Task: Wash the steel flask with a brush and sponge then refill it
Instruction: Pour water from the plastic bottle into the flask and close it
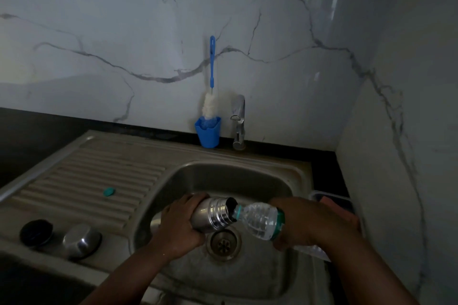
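Over a steel sink, the person's left hand is wrapped around a steel flask, tilting its open mouth to the right. The right hand is clamped around one clear plastic bottle — its neck touching the flask's mouth. On the draining board lie two caps and one small teal lid. One blue brush stands in a blue cup beside the tap.

2 bare forearms, no sleeves, no jewellery
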Motion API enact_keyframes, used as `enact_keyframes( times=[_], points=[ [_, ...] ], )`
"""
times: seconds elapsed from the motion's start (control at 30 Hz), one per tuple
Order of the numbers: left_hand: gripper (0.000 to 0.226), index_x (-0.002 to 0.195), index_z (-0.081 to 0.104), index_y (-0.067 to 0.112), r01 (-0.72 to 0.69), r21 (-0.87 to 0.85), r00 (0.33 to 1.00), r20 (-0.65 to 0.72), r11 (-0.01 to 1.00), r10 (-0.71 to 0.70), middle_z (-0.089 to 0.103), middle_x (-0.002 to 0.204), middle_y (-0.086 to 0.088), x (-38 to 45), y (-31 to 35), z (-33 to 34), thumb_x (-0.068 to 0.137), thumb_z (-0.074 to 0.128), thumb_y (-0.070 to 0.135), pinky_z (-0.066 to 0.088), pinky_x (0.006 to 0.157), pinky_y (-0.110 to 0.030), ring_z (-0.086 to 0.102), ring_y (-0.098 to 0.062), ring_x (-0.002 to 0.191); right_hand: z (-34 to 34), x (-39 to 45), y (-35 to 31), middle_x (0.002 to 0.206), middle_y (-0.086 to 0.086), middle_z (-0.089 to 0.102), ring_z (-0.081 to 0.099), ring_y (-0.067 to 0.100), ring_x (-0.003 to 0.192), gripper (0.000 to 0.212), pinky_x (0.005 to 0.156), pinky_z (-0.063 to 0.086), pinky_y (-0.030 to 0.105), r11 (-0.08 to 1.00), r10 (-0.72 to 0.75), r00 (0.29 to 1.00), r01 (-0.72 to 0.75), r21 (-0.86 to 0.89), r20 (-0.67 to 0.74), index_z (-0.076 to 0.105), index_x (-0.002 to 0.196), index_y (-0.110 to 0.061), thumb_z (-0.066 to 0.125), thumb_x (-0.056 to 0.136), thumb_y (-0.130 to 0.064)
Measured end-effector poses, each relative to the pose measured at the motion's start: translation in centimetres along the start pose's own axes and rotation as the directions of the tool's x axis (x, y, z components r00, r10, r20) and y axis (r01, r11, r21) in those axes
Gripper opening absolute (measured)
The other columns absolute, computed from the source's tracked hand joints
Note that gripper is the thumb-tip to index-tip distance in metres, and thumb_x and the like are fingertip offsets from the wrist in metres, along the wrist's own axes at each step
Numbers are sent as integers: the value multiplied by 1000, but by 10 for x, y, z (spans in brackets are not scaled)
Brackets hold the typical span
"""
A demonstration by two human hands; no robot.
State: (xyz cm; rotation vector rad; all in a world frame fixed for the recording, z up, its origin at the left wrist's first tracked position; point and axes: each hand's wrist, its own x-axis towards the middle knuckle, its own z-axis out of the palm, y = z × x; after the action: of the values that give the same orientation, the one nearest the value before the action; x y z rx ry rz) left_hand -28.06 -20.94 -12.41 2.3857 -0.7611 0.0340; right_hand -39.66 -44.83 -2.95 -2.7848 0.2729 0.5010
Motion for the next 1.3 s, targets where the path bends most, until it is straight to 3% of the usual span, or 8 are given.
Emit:
enact_keyframes(
  times=[0.17, 0.23, 0.33, 0.63, 0.77, 0.9, 1.17, 1.3],
  points=[
    [85, 124, 51, 40, -48, -60, 998, -45, 997, 45, 43, 108, 29, -2, -5, 6, 39, 54, 50, 46, 89, -40, 58, -17, 104, 0, 2, 2, 121, -12, 60, 58, 12, 107, 59, 92, 49, 35, 1000, 4, 1000, -5, 16, 30, 52, 117, -36, 80, 66, -37],
    [81, 121, 46, 52, -46, -78, 999, -24, 996, 45, 42, 110, 27, 0, -7, 8, 40, 53, 52, 44, 91, -40, 55, -13, 104, -1, 2, 2, 123, -13, 59, 57, 11, 109, 62, 94, 49, 35, 999, 14, 999, -15, 34, 50, 51, 121, -37, 80, 66, -37],
    [89, 126, 28, 50, -61, -98, 998, 16, 993, 63, 48, 116, 18, 8, -10, 13, 41, 52, 55, 42, 94, -40, 50, -9, 106, -1, 1, 1, 127, -13, 56, 55, 11, 112, 67, 95, 47, 32, 999, 41, 997, -43, 25, 60, 48, 127, -37, 81, 67, -37],
    [84, 126, 38, 46, -167, -199, 980, 78, 966, 185, 60, 119, 11, 40, -33, 38, 48, 71, 43, 48, 92, -43, 59, -18, 107, 4, 0, -12, 118, -17, 59, 56, 6, 105, 68, 93, 47, 27, 979, 202, 979, -202, 17, 17, 51, 124, -41, 83, 64, -40],
    [84, 125, 38, 47, -187, -277, 972, 86, 942, 218, 61, 115, 11, 50, -36, 40, 45, 65, 48, 48, 91, -44, 60, -18, 105, -1, -2, -24, 93, -22, 47, 49, 4, 98, 65, 92, 42, 23, 971, 237, 971, -237, 0, 33, 49, 126, -36, 81, 70, -35],
    [85, 125, 37, 46, -205, -322, 970, 61, 924, 236, 55, 110, 19, 55, -36, 42, 43, 57, 50, 46, 91, -42, 59, -18, 103, 0, 1, -25, 114, -16, 60, 57, 6, 106, 64, 92, 45, 27, 960, 274, 961, -275, 48, 29, 50, 121, -37, 83, 66, -36],
    [81, 121, 53, 40, -148, -340, 982, 61, 929, 179, 62, 111, 8, 58, -43, 48, 41, 58, 48, 48, 91, -45, 60, -22, 103, 0, 7, -27, 101, -20, 55, 55, 3, 96, 63, 84, 44, 24, 957, 283, 959, -284, 67, 14, 50, 120, -38, 83, 65, -38],
    [83, 122, 41, 44, -155, -354, 979, 71, 922, 192, 62, 111, 8, 59, -45, 48, 41, 59, 47, 48, 89, -46, 61, -21, 101, -1, 9, -32, 86, -24, 44, 48, -4, 84, 62, 77, 39, 18, 955, 285, 958, -286, 76, 18, 50, 120, -37, 82, 68, -35]
  ],
)
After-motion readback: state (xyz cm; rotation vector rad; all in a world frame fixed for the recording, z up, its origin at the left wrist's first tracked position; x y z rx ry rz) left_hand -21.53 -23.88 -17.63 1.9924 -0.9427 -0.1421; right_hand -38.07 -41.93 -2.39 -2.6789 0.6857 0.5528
